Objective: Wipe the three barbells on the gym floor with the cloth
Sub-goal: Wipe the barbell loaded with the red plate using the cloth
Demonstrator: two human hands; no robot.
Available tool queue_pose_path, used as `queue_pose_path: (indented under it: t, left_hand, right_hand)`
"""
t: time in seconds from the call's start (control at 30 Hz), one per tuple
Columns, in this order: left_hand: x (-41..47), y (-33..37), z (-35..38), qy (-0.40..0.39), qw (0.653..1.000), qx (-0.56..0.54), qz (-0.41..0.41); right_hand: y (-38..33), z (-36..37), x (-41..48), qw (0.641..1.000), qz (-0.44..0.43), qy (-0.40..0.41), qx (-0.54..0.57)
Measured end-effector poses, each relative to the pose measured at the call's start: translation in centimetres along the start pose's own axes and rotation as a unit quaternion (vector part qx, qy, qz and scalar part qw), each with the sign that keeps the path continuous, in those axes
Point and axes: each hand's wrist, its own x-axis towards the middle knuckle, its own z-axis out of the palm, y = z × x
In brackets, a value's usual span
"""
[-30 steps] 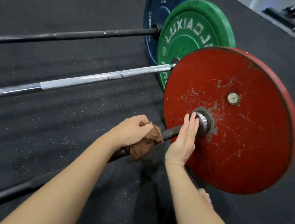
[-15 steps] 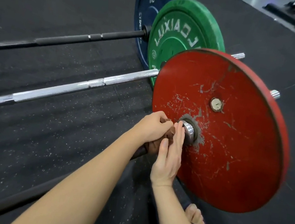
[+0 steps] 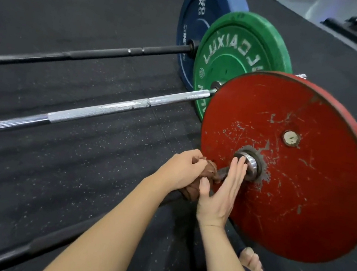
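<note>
Three barbells lie side by side on the black speckled rubber gym floor [image 3: 71, 176]: the far black-shafted barbell [image 3: 91, 57] with its blue plate [image 3: 199, 20], the middle chrome barbell [image 3: 106, 111] with a green plate [image 3: 240, 58], and the nearest dark barbell [image 3: 36, 243] carrying a scuffed red plate [image 3: 295, 178]. From where I watch, the work sits on that nearest bar.

The left hand [image 3: 181, 171] has its grip closed round a crumpled brown cloth [image 3: 207, 175]. The cloth is bunched over the shaft just short of the steel collar [image 3: 251, 167], so I judge it wraps the bar rather than dabbing one side.

The right hand [image 3: 219, 194] has an open grip and holds nothing. Its straight fingers [image 3: 237, 168] lie flat beside the shaft with the tips at the collar and the thumb touching the cloth, probably to stop the bar rolling under the rubbing.

I take this for the plate end of a stroke. Whether the other two bars are wiped I cannot tell. Bare toes [image 3: 253, 263] show just below the red plate, where a rolling bar could catch them.
</note>
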Motion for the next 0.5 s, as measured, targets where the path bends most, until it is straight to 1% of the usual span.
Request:
queue_pose_path:
  t: [0.1,0.23,0.37,0.5]
  left_hand:
    - [-1.0,-0.7,-0.7,0.000,1.000,0.014,-0.010]
    - [-0.9,-0.9,-0.5,0.011,1.000,0.016,-0.016]
    - [0.5,-0.6,0.0,0.015,0.999,0.019,-0.024]
    - [2.9,0.9,1.1,0.019,0.999,0.030,-0.015]
  right_hand:
    - [-0.6,0.2,-0.4,1.000,0.011,0.002,-0.002]
    - [-0.9,0.8,-0.7,0.998,0.047,0.023,0.034]
    - [-0.8,1.2,-0.4,0.997,0.056,0.027,0.050]
    - [-0.4,1.1,-0.1,0.995,0.076,0.036,0.049]
